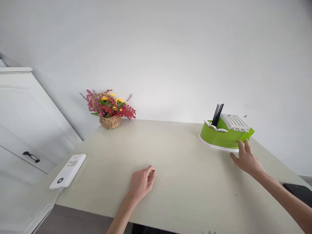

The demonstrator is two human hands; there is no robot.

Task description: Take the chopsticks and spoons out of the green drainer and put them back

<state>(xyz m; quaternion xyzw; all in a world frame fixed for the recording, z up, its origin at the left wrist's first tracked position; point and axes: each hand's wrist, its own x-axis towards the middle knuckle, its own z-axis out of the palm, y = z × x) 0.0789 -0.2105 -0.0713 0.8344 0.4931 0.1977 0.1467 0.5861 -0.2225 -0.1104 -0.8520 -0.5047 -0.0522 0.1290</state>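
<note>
My left hand (142, 182) rests on the pale table (180, 156) near its front edge, fingers curled loosely into a fist with nothing in them. My right hand (246, 157) reaches to the back right, fingers stretched out and touching the near side of a green and white rack (223, 136). The rack holds several black sticks (217, 114) upright at its left and a white slatted part on top.
A wicker basket of red and yellow flowers (109, 109) stands at the back left by the wall. A white power bank (68, 170) lies at the table's left edge. A white cabinet (21, 130) stands to the left. A dark flat thing (299, 192) lies at the right edge.
</note>
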